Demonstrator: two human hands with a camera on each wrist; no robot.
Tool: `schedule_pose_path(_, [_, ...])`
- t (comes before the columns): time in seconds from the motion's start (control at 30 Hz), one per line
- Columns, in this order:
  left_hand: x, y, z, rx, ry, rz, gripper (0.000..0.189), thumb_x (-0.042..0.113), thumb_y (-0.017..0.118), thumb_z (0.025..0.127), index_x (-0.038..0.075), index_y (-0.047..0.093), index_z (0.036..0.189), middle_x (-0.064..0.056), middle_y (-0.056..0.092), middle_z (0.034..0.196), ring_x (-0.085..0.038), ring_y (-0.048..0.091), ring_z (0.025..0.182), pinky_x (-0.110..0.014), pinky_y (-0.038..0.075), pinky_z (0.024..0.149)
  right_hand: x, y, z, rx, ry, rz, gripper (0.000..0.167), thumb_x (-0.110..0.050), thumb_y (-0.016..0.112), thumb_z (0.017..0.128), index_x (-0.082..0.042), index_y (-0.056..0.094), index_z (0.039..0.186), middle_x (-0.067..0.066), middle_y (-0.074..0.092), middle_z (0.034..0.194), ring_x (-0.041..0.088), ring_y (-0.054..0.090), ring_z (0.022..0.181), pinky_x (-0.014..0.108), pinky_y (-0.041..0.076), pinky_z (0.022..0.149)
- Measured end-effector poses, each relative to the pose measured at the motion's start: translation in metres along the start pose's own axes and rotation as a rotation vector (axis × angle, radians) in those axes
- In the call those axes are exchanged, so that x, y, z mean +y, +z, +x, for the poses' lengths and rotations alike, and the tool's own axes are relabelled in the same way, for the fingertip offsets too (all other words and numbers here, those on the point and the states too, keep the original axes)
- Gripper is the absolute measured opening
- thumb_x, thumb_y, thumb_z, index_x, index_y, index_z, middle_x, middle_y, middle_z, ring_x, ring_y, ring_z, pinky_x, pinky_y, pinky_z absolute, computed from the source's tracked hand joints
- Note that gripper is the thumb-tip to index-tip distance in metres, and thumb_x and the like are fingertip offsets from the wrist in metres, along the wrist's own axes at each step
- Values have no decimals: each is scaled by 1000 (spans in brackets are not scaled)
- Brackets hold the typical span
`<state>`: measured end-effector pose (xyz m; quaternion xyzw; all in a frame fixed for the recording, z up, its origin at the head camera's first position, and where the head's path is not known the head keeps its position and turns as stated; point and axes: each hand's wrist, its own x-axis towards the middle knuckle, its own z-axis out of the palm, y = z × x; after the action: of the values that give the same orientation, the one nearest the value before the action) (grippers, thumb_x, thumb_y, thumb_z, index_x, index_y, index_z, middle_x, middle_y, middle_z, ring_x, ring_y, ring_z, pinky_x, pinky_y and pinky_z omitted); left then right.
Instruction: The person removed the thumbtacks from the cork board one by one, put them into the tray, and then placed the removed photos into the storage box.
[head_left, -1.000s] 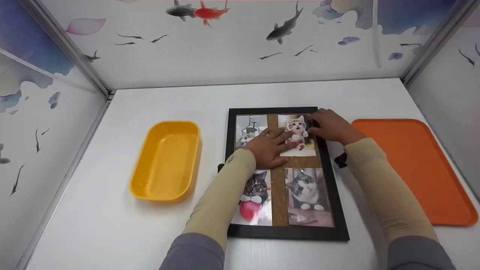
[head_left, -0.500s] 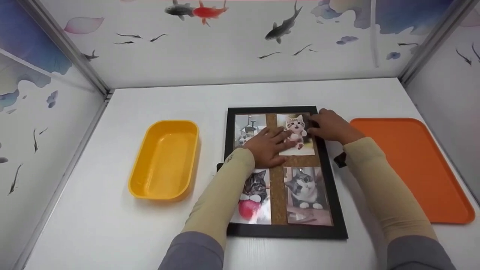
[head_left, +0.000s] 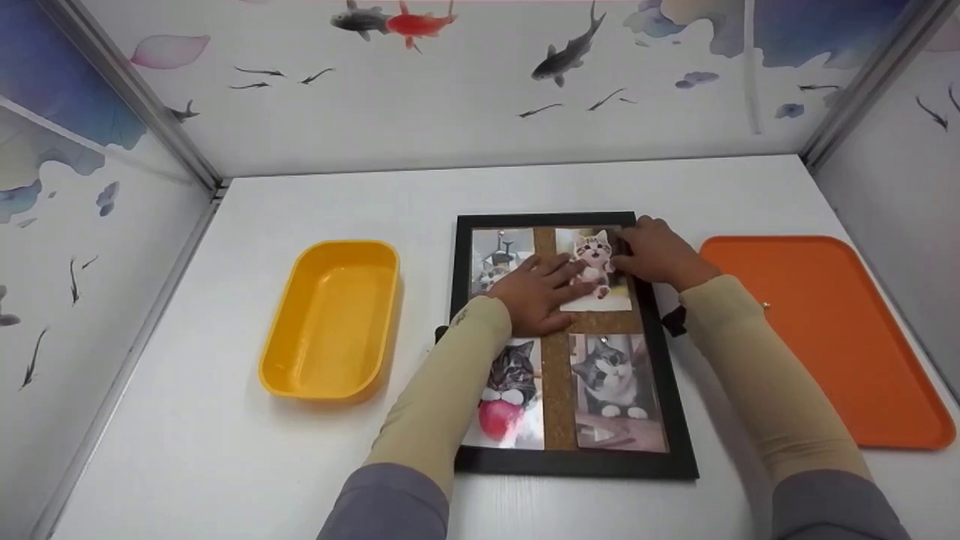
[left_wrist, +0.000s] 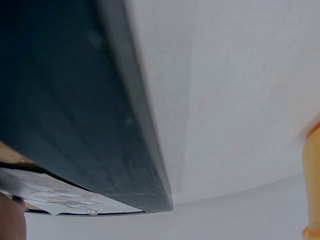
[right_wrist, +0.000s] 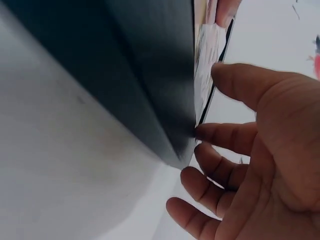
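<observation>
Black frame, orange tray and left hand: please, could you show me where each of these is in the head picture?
Black frame (head_left: 577,463): head view, middle of its near border.
Orange tray (head_left: 840,322): head view, on its bare flat bottom.
Left hand (head_left: 534,298): head view, on the back of the hand.

My right hand (right_wrist: 272,155) is touching the frame (right_wrist: 150,75) near its corner with the index fingertip, the thumb standing apart by a photo (right_wrist: 207,47). My left hand (right_wrist: 227,11) is showing a fingertip above.
</observation>
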<state>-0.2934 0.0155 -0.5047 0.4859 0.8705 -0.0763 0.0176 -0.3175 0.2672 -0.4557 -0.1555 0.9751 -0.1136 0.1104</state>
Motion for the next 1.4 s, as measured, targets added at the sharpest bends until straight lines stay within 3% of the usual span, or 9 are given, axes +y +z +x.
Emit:
schedule_pose_path(0.33, [0, 0, 0, -3, -1, 4, 66, 66, 1, 98, 40, -1, 159, 3, 0, 167, -23, -3, 152, -48, 9, 120, -3, 1, -5, 24, 9, -117, 48, -32, 61, 96, 5, 61, 127, 31, 50, 117, 42, 46, 102, 57, 46, 86])
schedule_pose_path(0.63, [1, 1, 0, -12, -1, -1, 66, 67, 0, 97, 41, -5, 158, 3, -4, 167, -22, -5, 152, -48, 9, 120, 1, 2, -10, 88, -47, -252, 45, -38, 66, 95, 0, 65, 119, 27, 51, 111, 41, 47, 98, 57, 48, 77])
schedule_pose_path(0.8, [1, 0, 0, -12, -2, -10, 66, 67, 0, 97, 41, -7, 157, 4, -4, 167, -22, -4, 152, -50, 8, 120, 3, 2, -9, 82, -78, -255, 47, -39, 67, 93, -1, 64, 120, 26, 53, 113, 41, 48, 103, 58, 47, 81])
schedule_pose_path(1.03, [0, 0, -1, -17, -1, -1, 66, 67, 0, 97, 40, -7, 157, 3, -5, 167, -22, -4, 152, -49, 8, 120, 5, 3, -1, 63, -94, -210, 65, -41, 67, 93, -4, 49, 144, 28, 50, 131, 45, 46, 120, 62, 44, 94])
schedule_pose_path(1.2, [1, 0, -2, -8, 0, 1, 66, 67, 1, 97, 40, -4, 158, 3, -2, 167, -22, -3, 152, -49, 10, 120, 5, 4, 8, 61, -93, -193, 64, -41, 66, 94, -1, 50, 141, 26, 49, 136, 44, 44, 125, 62, 41, 99])
schedule_pose_path(1.4, [0, 1, -1, 14, -2, -7, 67, 67, 1, 97, 40, -3, 158, 4, -2, 167, -22, -2, 152, -49, 10, 120, -1, 0, 17, 44, -100, -231, 61, -42, 65, 94, 0, 54, 136, 25, 52, 131, 43, 47, 119, 60, 43, 96])
